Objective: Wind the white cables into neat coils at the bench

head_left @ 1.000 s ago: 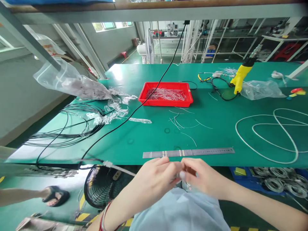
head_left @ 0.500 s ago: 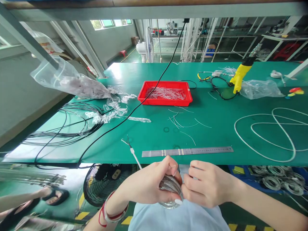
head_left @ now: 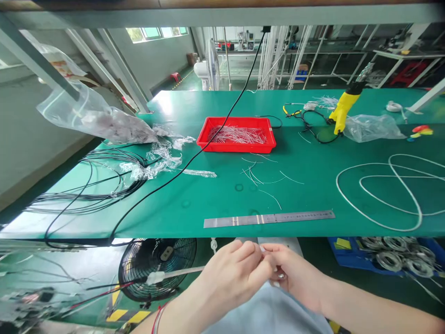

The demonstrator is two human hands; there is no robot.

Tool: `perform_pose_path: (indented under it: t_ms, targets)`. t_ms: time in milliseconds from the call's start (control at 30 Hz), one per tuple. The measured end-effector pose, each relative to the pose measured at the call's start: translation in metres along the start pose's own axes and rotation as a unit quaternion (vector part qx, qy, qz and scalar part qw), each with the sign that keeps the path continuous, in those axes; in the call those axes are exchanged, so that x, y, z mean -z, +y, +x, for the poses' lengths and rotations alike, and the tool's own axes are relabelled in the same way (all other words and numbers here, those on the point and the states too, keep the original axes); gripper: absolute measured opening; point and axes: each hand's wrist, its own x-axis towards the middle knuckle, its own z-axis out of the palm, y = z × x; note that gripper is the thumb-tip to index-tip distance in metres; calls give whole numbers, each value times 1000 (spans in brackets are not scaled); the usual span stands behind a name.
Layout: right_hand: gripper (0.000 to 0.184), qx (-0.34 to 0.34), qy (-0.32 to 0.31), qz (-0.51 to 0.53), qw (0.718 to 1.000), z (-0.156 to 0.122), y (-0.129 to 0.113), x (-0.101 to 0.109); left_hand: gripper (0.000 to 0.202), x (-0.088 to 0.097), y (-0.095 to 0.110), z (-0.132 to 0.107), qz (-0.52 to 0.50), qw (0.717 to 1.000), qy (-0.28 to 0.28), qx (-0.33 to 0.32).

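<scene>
Step in hand, my read: two-handed finger work on the pale sheathed cable (head_left: 182, 272), off the surface (head_left: 163, 222), likely gathering or securing it. Next move called for the left to pin the cable while the right's fingertips worked, with the loose end held clear of the black floor fan (head_left: 167, 253) lower left of the hands.

Cable location: ran out from under the left hand, to its left, ending in a white sleeve (head_left: 155, 277) with a black lead (head_left: 116, 284) and a red lead beyond. Motion blur there. A pale knobbed tip (head_left: 213, 245) stood just above the left hand; couldn't tell if same cable.

Pose: left hand (head_left: 239, 273) back up, fingers curled, closed on the cable by my judgement; grip itself hidden. Right hand (head_left: 295, 273) came in from the other side, thumb and index narrowed against the left's fingertips; couldn't tell what, if anything, it pinched. Both sat in front of the near edge, over the pale blue garment (head_left: 267, 306).

Around: steel ruler (head_left: 285, 217) just beyond the hands, red tray (head_left: 236, 147) farther out.
</scene>
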Motion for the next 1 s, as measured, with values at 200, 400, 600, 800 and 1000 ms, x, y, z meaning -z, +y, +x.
perform_pose_path:
  t_ms: [200,400,600,800,1000]
  targets:
    - [20,350,45,-548,758,-8,-9,16,11,9,-21,-6,-206,967,-84,124]
    - [7,601,101,-736,295,-10,-16,26,27,14,-27,-7,-390,890,-153,178]
    - [26,428,120,-495,746,4,10,15,8,3,-8,-1,-77,996,-14,30]
    - [35,27,-5,-26,999,-1,10,4,15,-2,0,-1,7,999,33,10]
    - [11,505,122,-672,527,-17,-3,21,23,15,-16,-11,-300,934,-107,163]
